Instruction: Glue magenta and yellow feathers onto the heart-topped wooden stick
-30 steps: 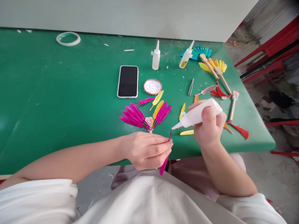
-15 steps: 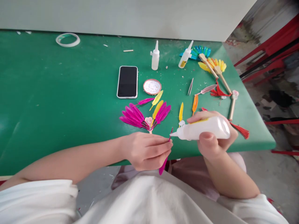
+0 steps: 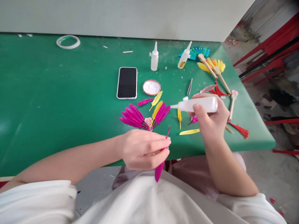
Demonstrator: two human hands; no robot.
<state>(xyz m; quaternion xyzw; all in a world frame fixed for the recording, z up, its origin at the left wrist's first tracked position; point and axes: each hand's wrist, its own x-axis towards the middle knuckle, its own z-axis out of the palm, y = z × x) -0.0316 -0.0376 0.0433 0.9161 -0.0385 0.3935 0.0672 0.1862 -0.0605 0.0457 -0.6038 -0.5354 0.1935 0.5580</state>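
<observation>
My left hand (image 3: 142, 149) is closed in a pinch on a magenta feather (image 3: 160, 169), quill end up, at the table's near edge. My right hand (image 3: 210, 119) grips a white glue bottle (image 3: 198, 105) held level, its nozzle pointing left and lifted clear of the feather. Just beyond my left hand lies a half-made fan of magenta and yellow feathers (image 3: 144, 116) on a stick. Loose yellow feathers (image 3: 189, 132) lie near my right hand.
On the green table (image 3: 58, 93) lie a black phone (image 3: 127, 82), a round lid with white stuff (image 3: 151, 87), two small glue bottles (image 3: 154, 57), tweezers (image 3: 190, 86), a tape ring (image 3: 68, 41) and finished feather fans (image 3: 210, 63) with red tassels. Red metal frames stand at the right.
My right hand has raised the glue bottle away from the feather's quill and up over the table. My left hand has tilted the feather slightly.
</observation>
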